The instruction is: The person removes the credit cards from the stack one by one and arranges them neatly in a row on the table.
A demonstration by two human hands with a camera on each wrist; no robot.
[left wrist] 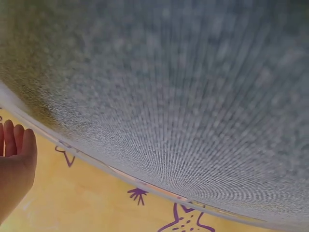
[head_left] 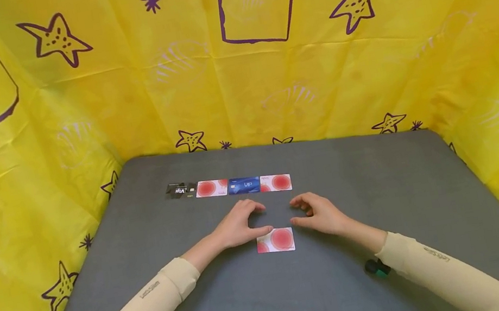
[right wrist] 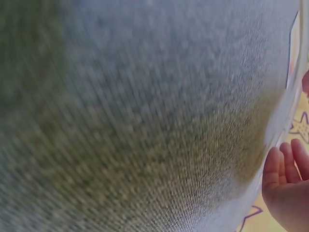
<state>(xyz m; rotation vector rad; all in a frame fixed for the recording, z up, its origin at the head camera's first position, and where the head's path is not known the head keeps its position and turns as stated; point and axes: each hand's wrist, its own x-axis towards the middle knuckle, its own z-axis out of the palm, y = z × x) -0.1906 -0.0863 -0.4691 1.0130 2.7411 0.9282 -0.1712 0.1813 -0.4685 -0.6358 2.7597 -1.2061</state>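
Observation:
A white card with red circles (head_left: 280, 240) lies flat on the grey table, just in front of both hands. My left hand (head_left: 239, 225) has its fingers loosely bent; its thumb tip is at the card's top edge, and whether it touches I cannot tell. Facing it across a small gap, my right hand (head_left: 320, 213) holds nothing, its thumb near the card's upper right corner. Beyond the hands runs a row: a black VIP card (head_left: 180, 191), a red-circled card (head_left: 208, 189), a blue VIP card (head_left: 243, 185) and another red-circled card (head_left: 279, 182). Both wrist views show the left hand (left wrist: 15, 166) and right hand (right wrist: 289, 188) at the frame edge.
The grey tabletop (head_left: 284, 303) fills the lower area. Yellow cloth (head_left: 228, 87) with starfish drawings encloses its back and sides. A small dark green and black object (head_left: 377, 268) shows beside the right sleeve (head_left: 439, 267).

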